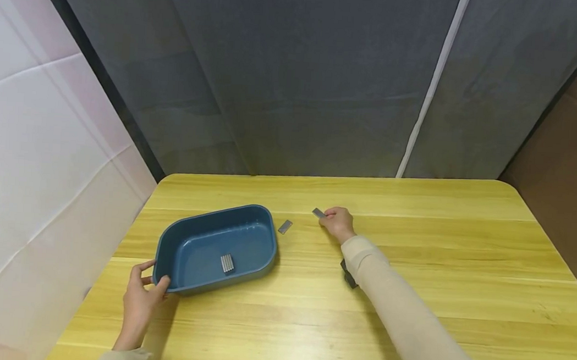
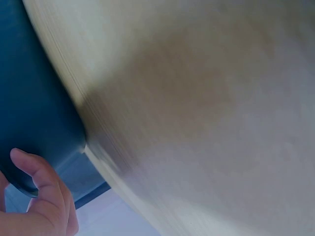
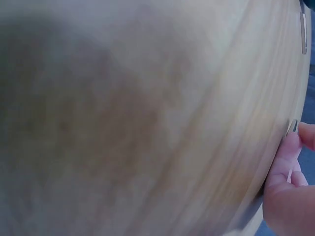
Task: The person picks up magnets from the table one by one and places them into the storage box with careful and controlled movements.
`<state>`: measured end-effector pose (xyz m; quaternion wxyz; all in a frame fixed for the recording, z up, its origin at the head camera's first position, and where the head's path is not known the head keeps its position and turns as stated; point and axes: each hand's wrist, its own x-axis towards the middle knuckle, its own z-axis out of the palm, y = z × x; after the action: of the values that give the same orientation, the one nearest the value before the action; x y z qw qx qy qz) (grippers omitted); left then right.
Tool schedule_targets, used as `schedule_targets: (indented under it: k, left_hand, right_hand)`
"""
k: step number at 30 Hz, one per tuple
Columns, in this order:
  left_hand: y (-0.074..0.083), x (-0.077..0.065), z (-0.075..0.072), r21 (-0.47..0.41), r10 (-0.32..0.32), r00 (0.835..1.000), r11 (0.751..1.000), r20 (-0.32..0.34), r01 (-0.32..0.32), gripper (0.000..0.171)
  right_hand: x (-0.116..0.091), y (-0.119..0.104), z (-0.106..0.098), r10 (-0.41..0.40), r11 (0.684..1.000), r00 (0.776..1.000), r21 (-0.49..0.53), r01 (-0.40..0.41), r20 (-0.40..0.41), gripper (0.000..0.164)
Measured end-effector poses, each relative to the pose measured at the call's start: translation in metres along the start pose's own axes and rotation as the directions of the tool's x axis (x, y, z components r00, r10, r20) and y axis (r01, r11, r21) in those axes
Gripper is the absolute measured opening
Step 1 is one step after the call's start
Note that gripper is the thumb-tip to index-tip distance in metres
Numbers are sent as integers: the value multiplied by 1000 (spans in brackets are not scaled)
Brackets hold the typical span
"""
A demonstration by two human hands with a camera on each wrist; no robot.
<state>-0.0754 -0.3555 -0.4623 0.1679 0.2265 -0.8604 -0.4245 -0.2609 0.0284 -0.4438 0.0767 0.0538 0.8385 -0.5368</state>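
A blue plastic basin point(image 1: 198, 284) stands on the left of the table. My left hand point(image 1: 142, 298) grips its left end, thumb over the rim and fingers round the outer wall; the left wrist view shows fingers point(image 2: 47, 184) curled at the basin's edge. Inside the basin lies a set of silver, ridged pieces point(image 1: 227, 263), side by side. My right hand point(image 1: 337, 223) pinches a small flat grey rectangular piece point(image 1: 318, 212) between thumb and fingers, low over the table. A similar grey piece point(image 1: 285, 226) lies between that hand and the basin's right end.
A black object point(image 1: 348, 276) sits on the table, partly hidden under my right forearm. The yellow wood-grain table point(image 1: 438, 239) ends at a dark grey cloth wall point(image 1: 323, 94). White cloth point(image 1: 46, 160) hangs on the left, a brown panel point(image 1: 567, 164) on the right.
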Motion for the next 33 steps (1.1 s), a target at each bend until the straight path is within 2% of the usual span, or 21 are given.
schedule_targets:
  k: [11, 18, 25, 33]
  left_hand:
    - [-4, 4, 6, 18, -5, 1000, 1000, 4, 5, 48]
    - [0, 3, 5, 22, 7, 1000, 1000, 2, -7, 48]
    - [3, 1, 3, 1, 6, 1000, 1000, 5, -6, 48]
    - [7, 0, 0, 2, 0, 1000, 1000, 6, 0, 48]
  right_hand:
    - [0, 1, -3, 32, 999, 997, -30, -34, -64, 23]
    - [0, 0, -3, 27, 999, 996, -43, -31, -81, 16]
    - [-2, 1, -3, 11, 998, 998, -63, -15, -62, 14]
    - [-1, 1, -1, 4, 995, 1000, -101, -5, -2, 16]
